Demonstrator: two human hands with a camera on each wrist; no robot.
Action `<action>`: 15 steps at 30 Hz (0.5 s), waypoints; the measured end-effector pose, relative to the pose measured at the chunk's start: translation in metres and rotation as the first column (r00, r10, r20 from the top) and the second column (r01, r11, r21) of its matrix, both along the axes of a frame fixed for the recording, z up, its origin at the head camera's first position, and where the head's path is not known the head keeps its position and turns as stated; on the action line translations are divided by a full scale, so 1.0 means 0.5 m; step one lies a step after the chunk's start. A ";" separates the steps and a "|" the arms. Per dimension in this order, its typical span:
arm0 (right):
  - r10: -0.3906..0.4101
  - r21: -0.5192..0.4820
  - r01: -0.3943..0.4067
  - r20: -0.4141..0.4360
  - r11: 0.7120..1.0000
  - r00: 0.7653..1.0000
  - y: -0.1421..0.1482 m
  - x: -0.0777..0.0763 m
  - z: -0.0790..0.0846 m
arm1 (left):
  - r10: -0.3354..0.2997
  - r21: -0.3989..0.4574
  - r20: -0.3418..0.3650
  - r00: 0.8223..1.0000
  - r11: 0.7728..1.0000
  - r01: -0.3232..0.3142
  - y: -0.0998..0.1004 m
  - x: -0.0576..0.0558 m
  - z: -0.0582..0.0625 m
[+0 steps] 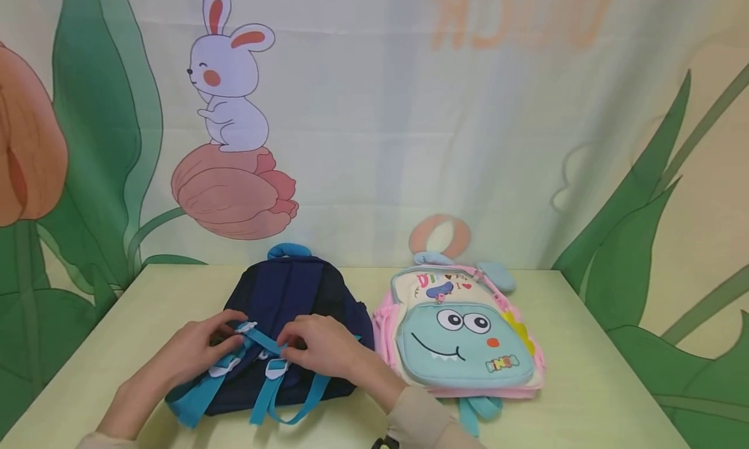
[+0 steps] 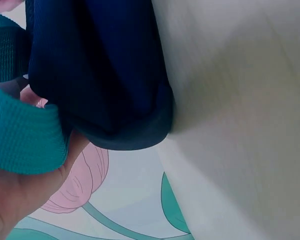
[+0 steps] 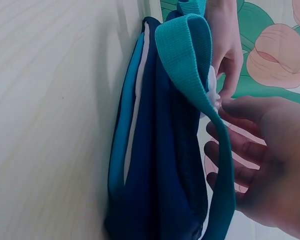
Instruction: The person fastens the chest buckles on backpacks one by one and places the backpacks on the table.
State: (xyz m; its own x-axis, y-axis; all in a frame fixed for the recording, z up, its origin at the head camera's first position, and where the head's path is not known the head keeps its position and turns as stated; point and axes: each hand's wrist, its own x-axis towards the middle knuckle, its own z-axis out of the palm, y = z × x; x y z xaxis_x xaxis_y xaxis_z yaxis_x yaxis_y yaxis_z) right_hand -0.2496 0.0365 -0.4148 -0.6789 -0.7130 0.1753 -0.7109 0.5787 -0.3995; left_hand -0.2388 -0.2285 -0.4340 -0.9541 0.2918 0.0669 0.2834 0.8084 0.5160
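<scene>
A navy backpack lies on the table with its strap side up. Over its middle, a short blue strap runs between the two hands. My left hand pinches the white buckle at the left end of that strap. At its other end, the thumb and fingers of my right hand pinch the blue webbing. White adjusters and looped teal straps hang at the bag's lower edge. In the right wrist view, the right hand has its other fingers loosely bent beside the bag.
A pink and cream backpack with a cartoon face lies close on the right, beside the right forearm. The pale table ends at a printed curtain with a rabbit and flowers. A dark object shows at the right wrist.
</scene>
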 end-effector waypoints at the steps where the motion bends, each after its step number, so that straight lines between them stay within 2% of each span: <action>1: 0.000 -0.002 0.000 -0.001 1.000 1.000 -0.003 -0.001 -0.001 | -0.002 -0.010 -0.010 1.000 1.000 0.002 0.001 -0.001 0.001; 4: -0.002 0.007 0.002 -0.006 1.000 1.000 -0.011 -0.005 -0.008 | 0.017 -0.031 -0.019 1.000 0.999 -0.018 0.001 -0.003 0.002; 9: 0.002 0.048 0.000 -0.038 0.999 0.999 -0.020 -0.003 -0.017 | 0.072 -0.024 0.046 0.996 0.997 -0.071 -0.001 -0.001 0.007; 15: -0.033 0.105 0.037 -0.042 0.994 0.999 -0.030 0.000 -0.021 | 0.094 0.004 0.091 0.991 0.996 -0.095 -0.002 -0.001 0.006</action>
